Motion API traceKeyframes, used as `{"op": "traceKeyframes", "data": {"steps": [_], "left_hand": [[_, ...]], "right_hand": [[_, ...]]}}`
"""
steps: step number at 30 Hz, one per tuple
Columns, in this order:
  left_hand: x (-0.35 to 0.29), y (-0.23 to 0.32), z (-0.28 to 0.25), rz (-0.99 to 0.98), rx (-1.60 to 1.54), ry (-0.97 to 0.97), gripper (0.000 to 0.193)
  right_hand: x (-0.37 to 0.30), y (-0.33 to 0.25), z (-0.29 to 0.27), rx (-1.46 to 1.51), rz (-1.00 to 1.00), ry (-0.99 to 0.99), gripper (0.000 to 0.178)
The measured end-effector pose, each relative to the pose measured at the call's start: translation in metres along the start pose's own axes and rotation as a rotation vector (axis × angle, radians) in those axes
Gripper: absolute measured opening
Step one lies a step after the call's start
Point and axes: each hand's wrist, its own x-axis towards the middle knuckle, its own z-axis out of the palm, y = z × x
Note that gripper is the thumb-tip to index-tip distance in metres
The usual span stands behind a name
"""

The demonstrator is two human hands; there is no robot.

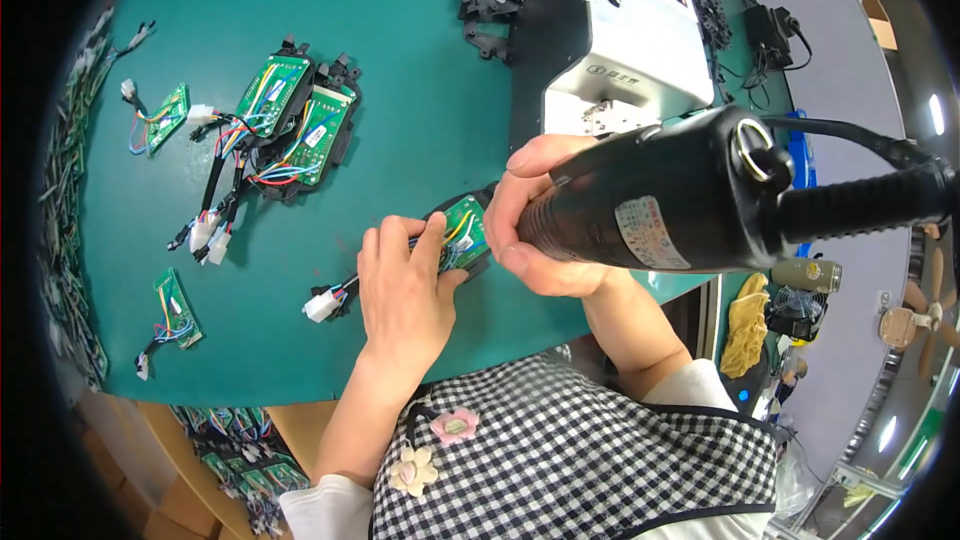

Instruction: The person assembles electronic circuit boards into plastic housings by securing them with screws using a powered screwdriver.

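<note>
Circuit board (464, 232), small and green with coloured wires across its face, is taken as the landmark; it is seated in a black holder on the green desk (420, 70), close to the near edge.

Nearest to the viewer, the left hand (400, 285) is laid flat over the board's near-left corner, fingers pressing down on board and wires, so that its grip is closed on the board by pressure rather than wrapped round it. From under that hand, to the board's left, a bundle of wires is led out to a white plug (322, 305) lying on the desk.

Directly to the board's right, the right hand (535, 215) is clenched round the front end of a black electric screwdriver (650, 200). The tool's long axis runs from the far right down and leftward to the board, so the tip end points at the board's right edge; the tip itself is hidden behind the fingers, and contact cannot be told. The right hand is just beside the board, the left is touching it. A thick black cable (860, 202) runs off from the tool's rear.

Farther off, to the board's upper left, two similar boards in black holders (300, 120) lie side by side with tangled wires. Beyond the board, a white machine (630, 40) stands on the desk.
</note>
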Motion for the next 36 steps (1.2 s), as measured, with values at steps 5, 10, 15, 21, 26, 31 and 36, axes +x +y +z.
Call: {"op": "traceKeyframes", "data": {"steps": [5, 10, 15, 21, 26, 31, 36], "left_hand": [[0.008, 0.005, -0.002, 0.054, -0.005, 0.036, 0.053], [0.016, 0.012, 0.007, 0.238, 0.162, -0.049, 0.053], [0.012, 0.013, 0.011, 0.211, 0.124, -0.025, 0.053], [0.000, -0.004, 0.019, 0.388, 0.101, 0.237, 0.043], [0.002, -0.007, 0.021, 0.377, 0.036, 0.252, 0.033], [0.004, -0.009, 0.021, 0.356, 0.007, 0.267, 0.023], [0.003, -0.006, 0.019, 0.335, 0.000, 0.219, 0.021]], "right_hand": [[-0.003, -0.011, -0.014, 0.004, -0.184, 0.096, 0.065], [0.025, -0.052, -0.055, -0.015, -0.441, 0.524, 0.062], [0.028, -0.046, -0.050, -0.225, -0.246, 0.456, 0.059], [0.007, -0.036, -0.016, 0.101, -0.216, 0.410, 0.066], [0.020, -0.013, 0.024, 0.111, -0.082, 0.243, 0.076], [0.029, 0.002, 0.035, 0.182, 0.018, 0.198, 0.073], [0.035, 0.012, 0.042, 0.177, 0.049, 0.119, 0.059]]}}
